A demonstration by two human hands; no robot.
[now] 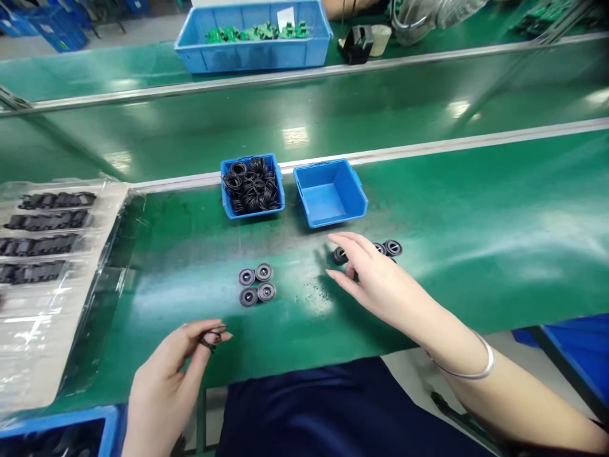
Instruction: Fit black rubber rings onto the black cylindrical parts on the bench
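My left hand [166,374] is near the front edge of the green table [476,241], its fingertips pinched on a few thin black rubber rings [212,336]. My right hand [373,276] reaches forward with fingers spread, resting over a small group of black round caps [390,247] just in front of the empty blue bin [330,193]. Several more black round caps [257,284] lie in a cluster between the two hands. A blue bin full of black rubber rings [252,184] stands to the left of the empty one.
A clear plastic tray with rows of black parts [42,235] lies at the left. A large blue crate of green parts [252,35] sits across the far belt, with a tape roll [356,41] beside it. Blue bins stand at the bottom left [57,431] and right [578,349].
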